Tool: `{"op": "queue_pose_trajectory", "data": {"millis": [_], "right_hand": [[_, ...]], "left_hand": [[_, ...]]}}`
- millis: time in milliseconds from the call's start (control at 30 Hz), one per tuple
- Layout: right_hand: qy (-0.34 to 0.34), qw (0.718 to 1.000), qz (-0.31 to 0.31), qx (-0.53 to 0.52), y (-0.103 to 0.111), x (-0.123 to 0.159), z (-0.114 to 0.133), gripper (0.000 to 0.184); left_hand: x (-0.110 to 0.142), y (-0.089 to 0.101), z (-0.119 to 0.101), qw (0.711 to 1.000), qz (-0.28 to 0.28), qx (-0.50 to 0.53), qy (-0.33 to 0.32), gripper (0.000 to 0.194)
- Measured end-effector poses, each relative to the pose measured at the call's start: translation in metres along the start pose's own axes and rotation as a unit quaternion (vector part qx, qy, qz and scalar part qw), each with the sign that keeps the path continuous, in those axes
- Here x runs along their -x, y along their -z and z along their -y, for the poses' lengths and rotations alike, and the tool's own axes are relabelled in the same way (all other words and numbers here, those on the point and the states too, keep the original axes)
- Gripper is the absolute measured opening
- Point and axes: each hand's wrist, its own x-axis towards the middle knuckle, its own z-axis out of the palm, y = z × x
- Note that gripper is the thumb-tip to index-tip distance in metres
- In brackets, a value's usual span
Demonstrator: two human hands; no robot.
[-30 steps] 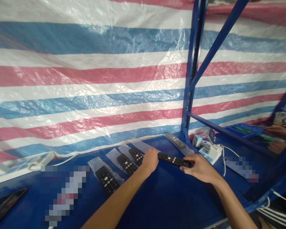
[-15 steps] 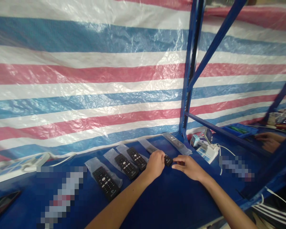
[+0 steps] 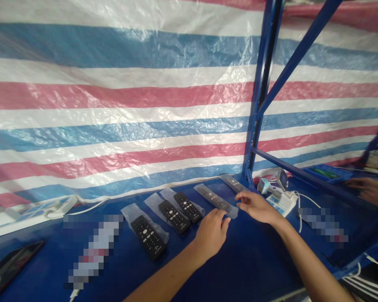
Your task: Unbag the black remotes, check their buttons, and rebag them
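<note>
A black remote control (image 3: 214,199) lies inside a clear plastic bag on the blue tabletop. My left hand (image 3: 212,233) is beside its near end, fingers bent and thumb apart, holding nothing; whether a fingertip touches the bag I cannot tell. To the right, my right hand (image 3: 256,207) hovers with fingers loosely curled and apart. It partly covers a second bagged remote control (image 3: 233,183) behind it. Left of my hands, three black remotes rest on or partly in their bags: a near remote (image 3: 148,237), a middle remote (image 3: 174,216) and a farther remote (image 3: 188,207).
A white power strip (image 3: 282,202) with plugs and cables sits right of the blue rack post (image 3: 261,92). A dark flat device (image 3: 15,266) lies at far left. Another person's hand (image 3: 370,188) shows at right, near a blue tray (image 3: 329,173). Striped sheeting (image 3: 119,96) hangs behind.
The remote between my hands stuck out of its bag before; now it lies fully inside. My left hand has let go and drawn nearer to me. The view has shifted slightly left.
</note>
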Motion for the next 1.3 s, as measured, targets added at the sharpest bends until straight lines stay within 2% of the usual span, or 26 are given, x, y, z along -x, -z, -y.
{"op": "queue_pose_trajectory", "data": {"millis": [67, 133, 267, 433, 533, 600, 633, 733, 800, 900, 1100, 1200, 1300], "right_hand": [[-0.014, 0.998, -0.029, 0.052, -0.004, -0.002, 0.013, 0.038], [-0.031, 0.992, -0.024, 0.124, -0.017, -0.007, 0.03, 0.053], [-0.057, 0.98, -0.008, 0.192, -0.039, -0.019, 0.048, 0.041], [-0.118, 0.971, -0.026, 0.207, -0.03, -0.033, 0.027, 0.038], [-0.136, 0.954, -0.081, 0.255, -0.024, -0.034, 0.026, 0.035], [-0.097, 0.951, -0.116, 0.271, -0.027, -0.029, 0.039, 0.036], [-0.066, 0.956, -0.114, 0.263, -0.031, -0.024, 0.049, 0.039], [0.021, 0.98, -0.006, 0.196, -0.047, -0.01, 0.085, 0.05], [0.035, 0.981, 0.048, 0.187, -0.056, -0.005, 0.104, 0.051], [0.034, 0.977, 0.082, 0.194, -0.063, -0.006, 0.119, 0.048], [-0.001, 0.98, 0.097, 0.176, -0.066, -0.018, 0.124, 0.043], [-0.018, 0.986, 0.071, 0.148, -0.062, -0.019, 0.118, 0.038], [-0.027, 0.993, 0.032, 0.112, -0.049, -0.017, 0.105, 0.034]], "left_hand": [[0.013, 0.007, 0.005, 0.999, 0.022, -0.032, 0.007, 0.026], [0.024, 0.013, 0.009, 0.998, 0.035, -0.059, 0.01, 0.026], [0.04, 0.021, 0.021, 0.995, 0.02, -0.095, 0.021, 0.028], [0.049, 0.035, 0.043, 0.991, -0.02, -0.125, 0.045, 0.026], [0.049, 0.04, 0.055, 0.986, -0.04, -0.148, 0.061, 0.026], [0.049, 0.041, 0.062, 0.981, -0.05, -0.169, 0.076, 0.027], [0.049, 0.041, 0.064, 0.979, -0.053, -0.179, 0.085, 0.027], [0.049, 0.042, 0.068, 0.973, -0.055, -0.199, 0.103, 0.027], [0.049, 0.043, 0.068, 0.972, -0.051, -0.202, 0.111, 0.026], [0.05, 0.042, 0.067, 0.972, -0.05, -0.2, 0.113, 0.026], [0.05, 0.038, 0.067, 0.969, -0.043, -0.225, 0.091, 0.029], [0.05, 0.037, 0.063, 0.966, -0.036, -0.241, 0.091, 0.031], [0.046, 0.037, 0.054, 0.966, -0.029, -0.242, 0.09, 0.03]]}}
